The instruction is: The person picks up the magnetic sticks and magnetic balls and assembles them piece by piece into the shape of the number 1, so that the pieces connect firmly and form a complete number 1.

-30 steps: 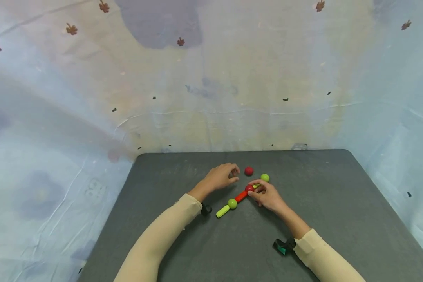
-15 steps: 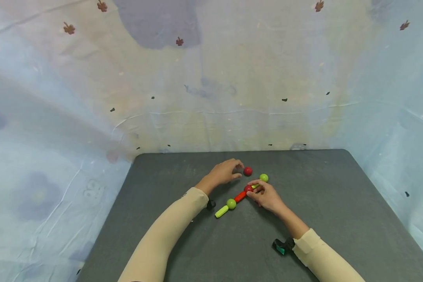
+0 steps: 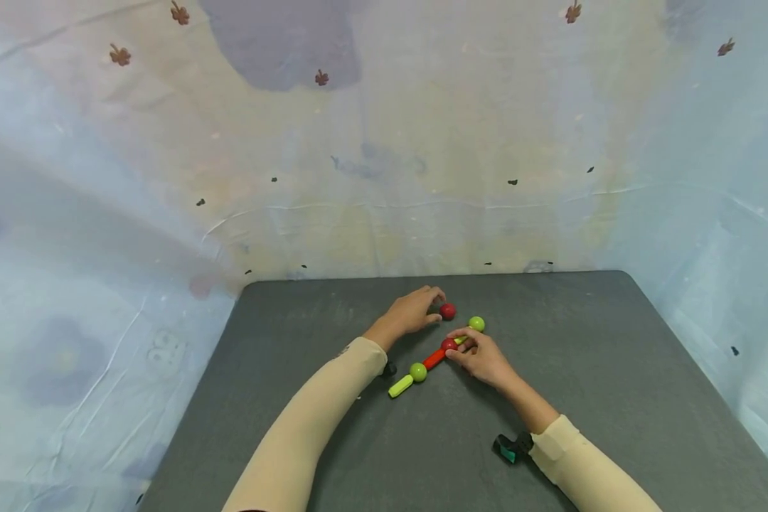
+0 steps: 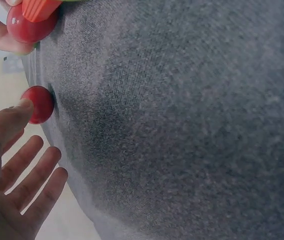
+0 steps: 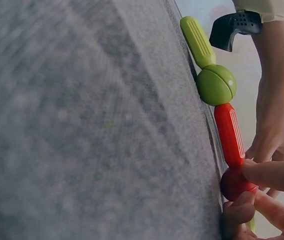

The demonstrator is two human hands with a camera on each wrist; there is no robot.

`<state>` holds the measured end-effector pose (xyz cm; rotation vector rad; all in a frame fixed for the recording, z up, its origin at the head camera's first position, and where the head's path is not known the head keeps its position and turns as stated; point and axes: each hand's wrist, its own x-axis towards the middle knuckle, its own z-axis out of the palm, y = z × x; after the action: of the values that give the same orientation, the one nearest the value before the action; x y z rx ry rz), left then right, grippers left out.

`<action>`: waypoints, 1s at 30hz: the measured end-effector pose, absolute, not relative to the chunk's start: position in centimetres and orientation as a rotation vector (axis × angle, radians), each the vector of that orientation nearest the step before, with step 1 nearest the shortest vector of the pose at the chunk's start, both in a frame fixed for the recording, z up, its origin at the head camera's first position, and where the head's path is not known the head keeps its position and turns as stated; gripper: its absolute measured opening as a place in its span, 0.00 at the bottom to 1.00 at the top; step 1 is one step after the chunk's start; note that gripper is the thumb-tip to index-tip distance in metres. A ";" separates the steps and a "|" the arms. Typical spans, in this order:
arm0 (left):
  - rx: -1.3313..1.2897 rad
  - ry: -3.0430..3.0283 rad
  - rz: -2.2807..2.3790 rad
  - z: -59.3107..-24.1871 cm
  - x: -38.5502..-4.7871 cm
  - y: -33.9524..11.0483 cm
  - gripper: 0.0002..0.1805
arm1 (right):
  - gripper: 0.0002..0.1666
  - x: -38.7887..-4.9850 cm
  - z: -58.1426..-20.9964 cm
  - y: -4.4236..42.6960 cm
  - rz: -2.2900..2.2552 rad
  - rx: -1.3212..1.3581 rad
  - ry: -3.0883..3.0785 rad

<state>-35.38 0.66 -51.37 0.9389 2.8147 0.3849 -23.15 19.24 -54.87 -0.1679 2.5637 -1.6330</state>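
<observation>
On the dark grey table lies a chain of toy rods and balls: a light green rod (image 3: 400, 386), a green ball (image 3: 418, 372), a red rod (image 5: 228, 130), a red ball (image 5: 236, 184), another light green rod (image 3: 461, 340) and a far green ball (image 3: 476, 324). My right hand (image 3: 486, 359) pinches the chain's red ball between thumb and fingers. Behind the chain sits a loose red ball (image 3: 447, 311). Close against it is my left hand (image 3: 414, 311), its thumb overlapping the ball in the left wrist view and the other fingers spread; firm contact is unclear.
The grey table (image 3: 589, 398) has rounded far corners. Pale patterned sheeting (image 3: 384, 142) rises behind it and along both sides. Black wrist devices are strapped by both sleeves; one shows as a black mount (image 3: 513, 448) near the right wrist.
My left hand has moved right and slightly away from me, up to the loose red ball. The right hand keeps its pinch on the chain, which stays in place.
</observation>
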 end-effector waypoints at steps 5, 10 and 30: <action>0.951 2.800 0.388 -51.2 -35.4 0.9 0.27 | 0.19 -23.2 -54.9 19.3 -1.584 -0.212 2.636; 0.954 2.789 0.349 -51.3 -35.4 1.2 0.25 | 0.19 -23.3 -55.0 19.3 -1.577 -0.239 2.653; 0.853 2.808 0.484 -51.7 -35.1 -0.7 0.17 | 0.22 -22.9 -53.9 19.1 -1.529 -0.202 2.680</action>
<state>-35.14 -0.66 -51.67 0.8530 2.8077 0.4842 -22.89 19.11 -53.94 -0.2017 2.6805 -1.5290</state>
